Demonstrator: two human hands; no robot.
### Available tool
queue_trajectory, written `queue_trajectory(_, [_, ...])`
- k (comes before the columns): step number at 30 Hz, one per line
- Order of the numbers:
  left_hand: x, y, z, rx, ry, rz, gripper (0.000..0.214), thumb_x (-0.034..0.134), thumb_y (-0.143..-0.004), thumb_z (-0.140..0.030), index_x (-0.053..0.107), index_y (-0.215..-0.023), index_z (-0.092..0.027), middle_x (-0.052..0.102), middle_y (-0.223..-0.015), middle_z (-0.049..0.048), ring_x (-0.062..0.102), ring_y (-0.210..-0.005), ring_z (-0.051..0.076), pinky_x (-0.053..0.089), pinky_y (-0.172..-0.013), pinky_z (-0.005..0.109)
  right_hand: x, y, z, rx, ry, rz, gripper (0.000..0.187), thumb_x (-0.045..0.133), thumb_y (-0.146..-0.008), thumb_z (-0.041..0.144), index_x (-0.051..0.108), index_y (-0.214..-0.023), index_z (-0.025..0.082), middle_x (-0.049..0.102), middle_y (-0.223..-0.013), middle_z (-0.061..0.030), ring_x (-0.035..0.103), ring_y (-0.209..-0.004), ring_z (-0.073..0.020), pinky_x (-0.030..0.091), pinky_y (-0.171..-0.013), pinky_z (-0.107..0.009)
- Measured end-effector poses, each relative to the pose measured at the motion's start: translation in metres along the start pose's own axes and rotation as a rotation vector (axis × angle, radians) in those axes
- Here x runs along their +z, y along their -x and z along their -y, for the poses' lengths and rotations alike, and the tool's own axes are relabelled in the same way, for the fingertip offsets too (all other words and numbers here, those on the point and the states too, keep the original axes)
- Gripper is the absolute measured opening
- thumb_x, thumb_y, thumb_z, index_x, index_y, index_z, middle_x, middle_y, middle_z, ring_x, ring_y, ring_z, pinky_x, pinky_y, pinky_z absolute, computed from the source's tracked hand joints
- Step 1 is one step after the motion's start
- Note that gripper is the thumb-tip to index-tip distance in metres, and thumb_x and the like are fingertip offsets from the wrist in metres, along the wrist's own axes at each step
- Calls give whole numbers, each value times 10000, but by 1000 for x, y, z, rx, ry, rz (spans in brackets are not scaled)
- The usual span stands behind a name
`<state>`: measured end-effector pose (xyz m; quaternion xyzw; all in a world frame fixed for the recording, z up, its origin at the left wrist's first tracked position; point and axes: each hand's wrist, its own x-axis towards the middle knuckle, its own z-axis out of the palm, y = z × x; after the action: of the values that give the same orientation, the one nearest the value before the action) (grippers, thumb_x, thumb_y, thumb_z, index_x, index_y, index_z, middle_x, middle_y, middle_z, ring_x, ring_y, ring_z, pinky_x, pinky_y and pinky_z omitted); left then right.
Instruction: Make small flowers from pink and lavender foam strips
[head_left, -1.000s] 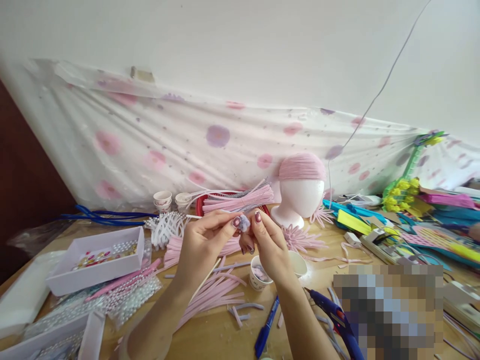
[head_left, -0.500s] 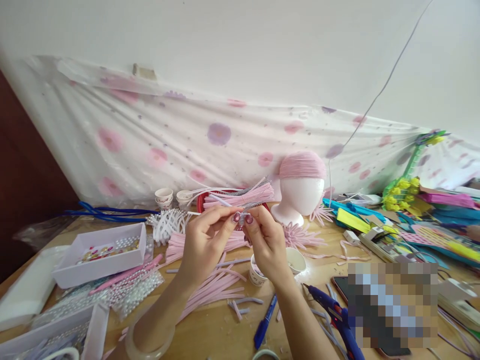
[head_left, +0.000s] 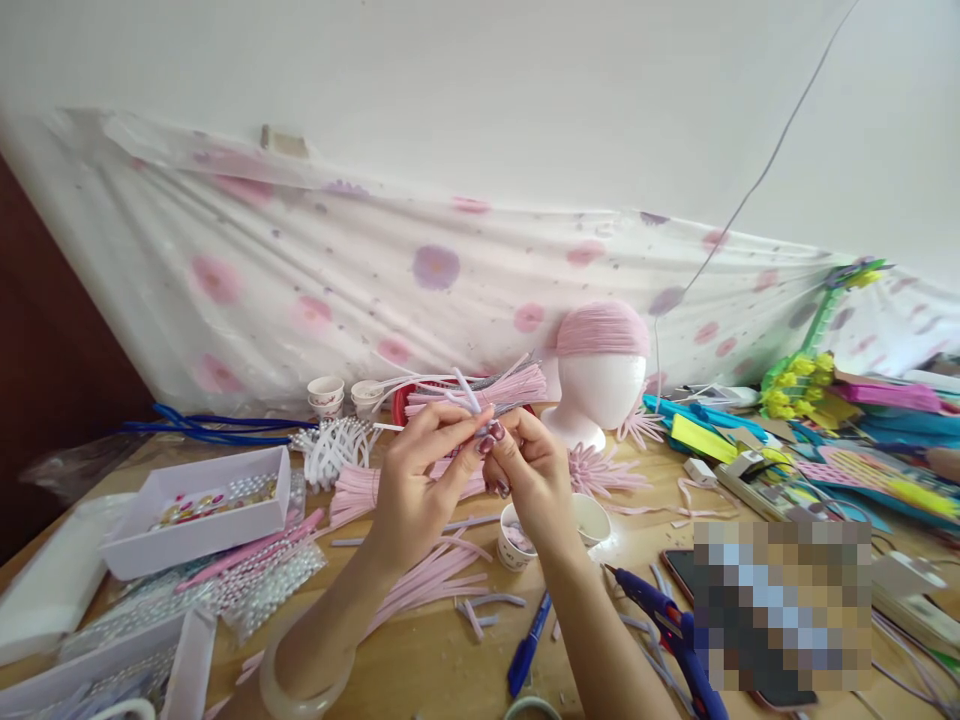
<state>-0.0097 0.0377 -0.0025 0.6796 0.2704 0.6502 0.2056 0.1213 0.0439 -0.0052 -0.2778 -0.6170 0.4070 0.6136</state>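
Observation:
My left hand (head_left: 416, 465) and my right hand (head_left: 529, 475) meet above the middle of the table, fingertips pinched together. Between them is a pale lilac pipe cleaner (head_left: 466, 388), one end sticking up past my left fingers; its lower part is mostly hidden by the fingertips. Behind the hands lie bundles of pink pipe cleaners (head_left: 517, 384), with more loose pink pipe cleaners (head_left: 427, 585) below my left hand. A paper cup with small pieces (head_left: 515, 548) stands just under my right hand, a second paper cup (head_left: 592, 520) beside it.
A white foam head with a pink cap (head_left: 600, 375) stands at the back. To the right lie a blue glue gun (head_left: 667, 625), a phone (head_left: 679, 565) and a power strip (head_left: 757, 490). A blue pen (head_left: 529, 645) lies in front. White boxes of beads (head_left: 202, 540) are at left.
My left hand has shifted slightly, and the lilac pipe cleaner's end now points more upright above the fingers. My right fingers have curled a little lower. The view has moved slightly.

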Motion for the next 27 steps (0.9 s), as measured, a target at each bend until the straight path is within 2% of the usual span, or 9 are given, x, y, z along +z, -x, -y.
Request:
queue_trajectory(4, [2,1,-1,-53,76,-63,168,640,-875,-197,777,-959,-246,678,-930,46,617,-911,179,511,-820,284,4,5,8,-91,172,-38,316,495,-980,385,562,-739,191,494,-550,37,442,-494,-99,373,-501,-235])
queue_trajectory(7, [-2,-1,1,-242,273,-73,94,687,-848,-243,765,-895,-219,703,-909,42,635,-888,169,520,-816,272,1,5,13,-97,258,-23,401,431,-1004,400,546,-684,187,531,-600,10,500,-573,-115,406,-571,-252])
queue_trajectory(9, [-4,-3,0,-398,499,-13,106,734,-809,-286,751,-872,-202,709,-839,34,643,-815,152,535,-780,262,-3,3,13,-60,235,-79,353,474,-984,420,550,-728,189,527,-625,17,502,-603,-116,413,-601,-252])
queue_trajectory(12, [-5,-6,-3,-546,754,144,188,791,-743,-338,751,-837,-180,689,-738,29,633,-687,138,556,-688,268,-7,-1,10,145,-8,-102,293,565,-916,502,564,-972,214,523,-637,44,479,-564,-111,414,-563,-247])
queue_trajectory(14, [-5,-7,-5,-561,777,210,227,788,-740,-368,766,-850,-171,696,-752,48,639,-677,152,570,-683,297,-8,-4,8,287,-195,-41,404,627,-855,541,559,-1082,214,499,-611,56,444,-522,-103,391,-512,-233])
queue_trajectory(17, [-8,-6,-3,-533,670,233,235,733,-798,-371,778,-927,-179,728,-890,83,657,-777,180,578,-749,321,-8,-6,8,334,-338,6,357,750,-757,485,602,-862,178,399,-545,79,338,-468,-66,298,-446,-196])
queue_trajectory(20, [-13,-6,4,-515,603,227,204,733,-807,-327,778,-951,-190,743,-938,84,672,-850,190,577,-802,316,-7,-6,8,257,-352,-25,342,750,-778,427,537,-684,176,395,-528,77,313,-448,-51,266,-430,-189])
queue_trajectory(23, [-15,-6,8,-533,633,241,211,818,-715,-284,782,-897,-183,760,-862,77,704,-810,204,603,-774,334,-6,-3,8,145,-282,-68,266,713,-833,380,561,-729,188,481,-558,59,419,-482,-70,345,-464,-194])
queue_trajectory(27, [-15,-8,6,-524,654,221,141,874,-616,-200,780,-719,-187,767,-770,46,725,-717,194,625,-676,306,-7,1,5,103,-221,-28,212,694,-853,378,590,-808,199,511,-549,57,440,-469,-84,366,-452,-204])
